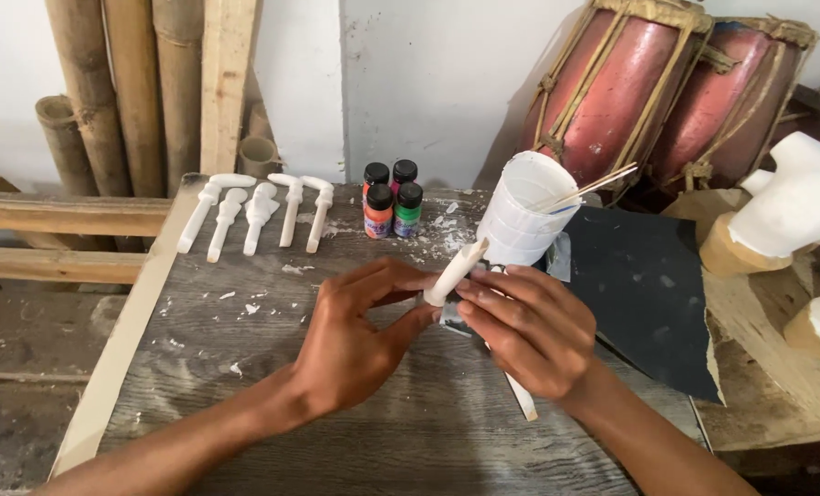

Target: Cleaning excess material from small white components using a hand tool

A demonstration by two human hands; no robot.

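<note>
Over the grey wooden table (336,432), left hand (350,344) and right hand (529,326) both pinch a white carved piece (454,273); steady grip near its ends seems wise.

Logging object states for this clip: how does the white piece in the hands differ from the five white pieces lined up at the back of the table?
The held white piece is gripped between the left hand and right hand, tilted above the table; the row of five white pieces lies flat and untouched on the table. The held one is partly hidden by fingers; the row pieces show whole, with knobbed tops. Both are white and elongated.
</note>
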